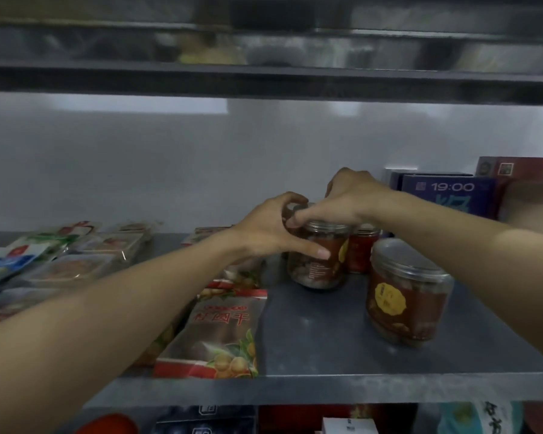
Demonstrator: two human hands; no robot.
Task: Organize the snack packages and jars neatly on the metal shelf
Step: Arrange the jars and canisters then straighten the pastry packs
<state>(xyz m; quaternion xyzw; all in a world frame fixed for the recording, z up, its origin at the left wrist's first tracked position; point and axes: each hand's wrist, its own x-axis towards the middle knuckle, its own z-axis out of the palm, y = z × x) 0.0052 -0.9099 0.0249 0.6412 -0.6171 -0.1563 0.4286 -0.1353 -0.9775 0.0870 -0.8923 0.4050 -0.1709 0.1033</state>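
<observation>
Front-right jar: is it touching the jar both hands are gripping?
Apart. The head view shows a strip of bare metal shelf between the front jar and the held jar.

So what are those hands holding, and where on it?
One jar: the left hand wraps its side near the top, the right hand grips the lid.

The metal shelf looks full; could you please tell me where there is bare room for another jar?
Bare shelf lies between the red fruit packet and the front jar, in front of the held jar; a patch sits right of the front jar. It is crowded at left with packets, and at back right with the back jar and boxes.
</observation>
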